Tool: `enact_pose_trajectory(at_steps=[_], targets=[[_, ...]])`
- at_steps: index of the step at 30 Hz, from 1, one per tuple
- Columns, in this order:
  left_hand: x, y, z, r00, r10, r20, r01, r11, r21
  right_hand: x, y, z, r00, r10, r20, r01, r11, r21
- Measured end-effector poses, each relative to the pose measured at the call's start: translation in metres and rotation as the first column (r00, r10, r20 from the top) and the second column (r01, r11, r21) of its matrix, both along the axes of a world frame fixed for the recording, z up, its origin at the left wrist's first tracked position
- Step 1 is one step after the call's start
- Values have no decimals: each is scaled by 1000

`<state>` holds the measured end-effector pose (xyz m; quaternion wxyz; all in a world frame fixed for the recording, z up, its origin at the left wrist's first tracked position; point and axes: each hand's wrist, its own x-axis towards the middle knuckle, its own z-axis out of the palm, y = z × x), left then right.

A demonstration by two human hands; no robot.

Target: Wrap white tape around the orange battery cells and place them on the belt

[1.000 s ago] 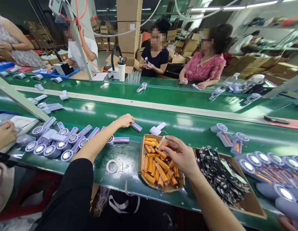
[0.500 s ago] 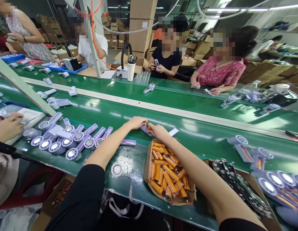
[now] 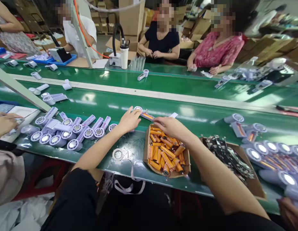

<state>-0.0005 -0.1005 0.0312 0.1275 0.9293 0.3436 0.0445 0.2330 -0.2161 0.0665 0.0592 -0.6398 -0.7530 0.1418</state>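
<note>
My left hand (image 3: 129,120) lies on the green belt (image 3: 163,109) with its fingers spread, touching a lilac fan half (image 3: 143,113) that has an orange battery in its handle. My right hand (image 3: 168,125) hovers palm down over the far edge of a cardboard tray (image 3: 146,150) full of orange batteries (image 3: 165,154); its fingers are curled and I cannot see anything in them. A white piece (image 3: 174,115) lies just beyond that hand.
Several lilac fan halves (image 3: 67,133) lie in rows at the left, more fans (image 3: 266,149) at the right. A carton of dark circuit boards (image 3: 229,157) sits right of the batteries. A tape roll (image 3: 118,154) lies at the near edge. Other people sit across the belt; a neighbour's hand (image 3: 3,123) works at the left.
The fan half now shows an orange battery in its handle. My hands have drawn apart; the right hand has come back over the battery tray.
</note>
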Motion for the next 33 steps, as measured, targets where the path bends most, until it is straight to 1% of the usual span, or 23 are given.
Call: enact_pose_trajectory(at_steps=[1,2,3,5,6,8,10,12,14,16,17,19,21,22,24,25,26,27,28,29,30,31,33], targets=[[-29,-25,0,997,-55,54,54,998,20,5,-38,1,988,-6,-152,19,996,87],[-61,-51,-1,990,-107,94,104,994,33,8,-77,0,962,14,-274,20,992,121],[-92,-75,-4,983,-163,88,160,986,44,10,-114,-4,923,15,-386,33,992,119],[-145,-113,-14,984,-178,14,175,975,138,6,-173,-16,834,-55,-549,107,992,63],[-163,-127,-20,986,-166,-20,166,966,198,0,-193,-24,795,-115,-596,169,985,35],[-180,-145,-31,991,-122,-53,132,946,295,-19,-212,-40,703,-252,-666,304,952,-39],[-174,-152,-35,991,-129,-30,131,925,357,-47,-206,-51,601,-334,-726,338,930,-149],[-156,-157,-27,981,-192,24,167,901,400,-77,-189,-52,544,-331,-771,239,942,-235],[-137,-165,-13,957,-281,70,229,882,412,-103,-171,-47,569,-251,-783,100,966,-237],[-125,-173,2,936,-339,92,274,870,410,-120,-162,-40,621,-116,-775,-18,987,-162],[-122,-177,7,933,-349,89,283,863,418,-125,-162,-36,630,-37,-776,-77,991,-110],[-124,-181,11,939,-341,57,279,845,456,-127,-170,-31,604,98,-791,-187,982,-21],[-132,-182,9,951,-309,4,269,833,484,-121,-183,-30,562,174,-808,-297,955,-1],[-136,-182,7,954,-298,-12,266,829,493,-115,-188,-31,567,200,-799,-354,935,-17],[-141,-182,4,958,-287,3,248,834,493,-97,-192,-34,642,232,-731,-407,911,-68],[-142,-183,3,959,-281,27,233,842,486,-86,-191,-36,707,222,-671,-369,926,-82],[-142,-184,2,960,-274,50,218,850,479,-74,-187,-38,789,177,-588,-272,959,-75],[-140,-185,2,961,-267,68,204,857,473,-62,-181,-40,872,89,-482,-122,992,-39],[-138,-186,2,961,-262,84,194,862,469,-50,-173,-42,931,-29,-364,41,999,23],[-134,-188,3,961,-261,93,190,865,464,-40,-165,-43,960,-145,-241,171,981,92],[-130,-189,3,959,-265,100,192,866,461,-32,-157,-43,963,-240,-121,257,955,150],[-126,-190,3,955,-277,104,201,866,459,-26,-149,-43,952,-306,-15,303,936,181],[-116,-191,3,944,-312,110,230,859,457,-22,-135,-42,931,-339,135,316,934,167]])
